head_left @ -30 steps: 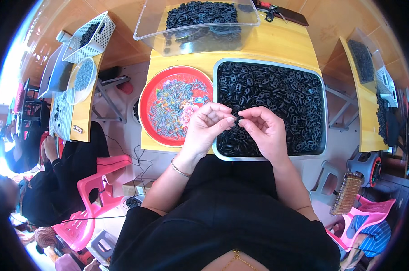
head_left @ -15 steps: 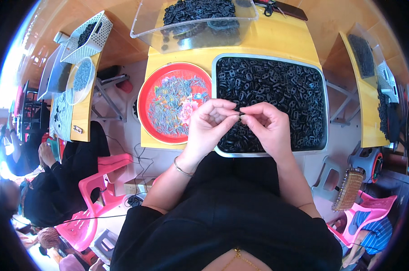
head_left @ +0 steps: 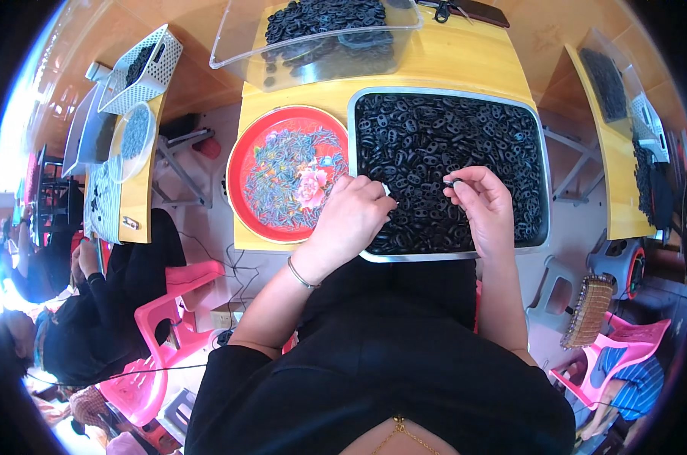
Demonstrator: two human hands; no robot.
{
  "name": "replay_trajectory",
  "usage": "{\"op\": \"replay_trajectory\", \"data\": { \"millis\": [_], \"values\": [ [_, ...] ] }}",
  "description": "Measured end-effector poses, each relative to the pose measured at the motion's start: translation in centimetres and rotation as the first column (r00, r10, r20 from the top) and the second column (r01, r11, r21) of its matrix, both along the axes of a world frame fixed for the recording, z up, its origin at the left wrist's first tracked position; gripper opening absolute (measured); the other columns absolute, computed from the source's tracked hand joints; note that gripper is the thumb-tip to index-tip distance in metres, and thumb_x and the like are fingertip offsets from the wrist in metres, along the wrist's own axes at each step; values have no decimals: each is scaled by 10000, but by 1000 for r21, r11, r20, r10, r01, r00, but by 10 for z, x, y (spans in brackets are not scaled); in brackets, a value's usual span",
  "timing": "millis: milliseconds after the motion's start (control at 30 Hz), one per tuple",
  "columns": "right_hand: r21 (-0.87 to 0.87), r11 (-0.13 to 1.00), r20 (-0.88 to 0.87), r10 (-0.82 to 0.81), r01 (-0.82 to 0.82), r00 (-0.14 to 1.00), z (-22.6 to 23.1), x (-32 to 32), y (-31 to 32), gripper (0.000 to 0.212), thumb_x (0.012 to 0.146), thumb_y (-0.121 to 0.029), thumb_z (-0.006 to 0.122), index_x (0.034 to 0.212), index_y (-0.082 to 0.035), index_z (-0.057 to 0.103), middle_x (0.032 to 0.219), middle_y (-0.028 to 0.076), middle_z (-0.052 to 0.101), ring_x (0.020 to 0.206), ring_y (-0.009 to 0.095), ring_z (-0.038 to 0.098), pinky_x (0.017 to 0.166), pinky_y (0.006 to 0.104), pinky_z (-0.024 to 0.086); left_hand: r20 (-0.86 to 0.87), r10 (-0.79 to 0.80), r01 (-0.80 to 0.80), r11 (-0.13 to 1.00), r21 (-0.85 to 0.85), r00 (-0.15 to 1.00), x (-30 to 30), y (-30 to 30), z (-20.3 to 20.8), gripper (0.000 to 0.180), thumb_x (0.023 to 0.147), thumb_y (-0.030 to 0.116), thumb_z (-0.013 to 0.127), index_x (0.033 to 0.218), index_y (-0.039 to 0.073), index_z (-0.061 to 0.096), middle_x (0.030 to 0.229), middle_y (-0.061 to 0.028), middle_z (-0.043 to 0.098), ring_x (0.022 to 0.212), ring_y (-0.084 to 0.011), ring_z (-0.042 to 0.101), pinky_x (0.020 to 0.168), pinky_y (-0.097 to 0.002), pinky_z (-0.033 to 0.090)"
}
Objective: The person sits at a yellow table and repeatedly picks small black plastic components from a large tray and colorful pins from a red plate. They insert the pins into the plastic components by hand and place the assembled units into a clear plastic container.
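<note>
In front of me a metal-rimmed rectangular tray (head_left: 543, 174) is full of small black oval pieces with two holes each. Over its right part my right hand (head_left: 486, 208) pinches a small dark piece (head_left: 452, 183) between thumb and fingertips. My left hand (head_left: 352, 218) is over the tray's left edge, back turned up and fingers curled together; whatever its fingertips hold is hidden. Beside it on the left lies a round red tray (head_left: 235, 171) with a flower pattern, strewn with many thin, short greyish pieces.
At the table's far side stands a clear plastic bin (head_left: 229, 57) with more black pieces. Side tables (head_left: 140, 201) hold baskets and tubs. A pink chair (head_left: 150, 334) and a seated person (head_left: 85, 326) are at left; a grey stool (head_left: 550, 296) is at right.
My hands were together over the tray, fingertips meeting. They have parted: the left has turned palm down and moved slightly left, the right has moved right with a small piece.
</note>
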State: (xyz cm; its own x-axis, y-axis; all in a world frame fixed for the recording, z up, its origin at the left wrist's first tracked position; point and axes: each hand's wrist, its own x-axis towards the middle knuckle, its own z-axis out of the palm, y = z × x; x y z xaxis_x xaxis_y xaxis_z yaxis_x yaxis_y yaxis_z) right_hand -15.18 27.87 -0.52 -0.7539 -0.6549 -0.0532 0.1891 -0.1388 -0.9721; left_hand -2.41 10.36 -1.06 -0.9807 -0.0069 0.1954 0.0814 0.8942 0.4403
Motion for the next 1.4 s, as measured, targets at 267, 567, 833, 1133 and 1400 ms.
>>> {"op": "replay_trajectory", "data": {
  "millis": [267, 567, 833, 1133, 1400],
  "values": [
    [-32, 998, 72, -43, 46, 996, 0, 1, 2, 152, 859, -34, 551, 1008, -12, 572, 901, 58, 614, 788, 107, 593, 687, 213, 464, 67, -5, 10, 997, -75, 998, -4, 3, -2, 106, 652, 107, 663, 741, 94, 606, 799, -22, 554, 840, -200, 529, 748, -336, 371],
    [-52, 998, 32, -29, 30, 999, 4, 4, -3, 153, 848, -10, 559, 1000, -9, 575, 891, 56, 612, 791, 109, 593, 689, 213, 464, -1, 15, -15, 974, 228, 1000, 0, -1, 2, 76, 684, 35, 632, 732, 67, 582, 741, -39, 568, 708, -181, 560, 670, -308, 410],
    [89, 967, -45, 244, -239, 969, -1, 48, -12, 158, 828, 39, 553, 984, 15, 561, 880, 46, 603, 791, 76, 590, 711, 210, 482, 289, -72, -296, -135, 946, 955, 15, 3, 20, 116, 906, 67, 450, 993, 4, 493, 763, -30, 524, 618, -57, 481, 481, -168, 354],
    [109, 987, -381, 153, -120, 912, 0, 69, -14, 173, 764, 47, 609, 930, -4, 607, 855, 83, 598, 756, 121, 615, 661, 226, 502, 256, 193, -298, 236, 925, 947, 43, 27, 9, 74, 827, 82, 632, 851, 28, 587, 701, 59, 480, 661, -15, 393, 621, -177, 351],
    [103, 991, -479, 121, -81, 870, 0, 81, -7, 165, 750, 41, 628, 905, -15, 612, 838, 91, 600, 725, 169, 630, 642, 258, 519, 233, 246, -289, 227, 930, 941, 60, 32, 2, 59, 814, 62, 642, 790, 25, 604, 663, 70, 466, 619, -7, 367, 570, -171, 316]
  ]
}}
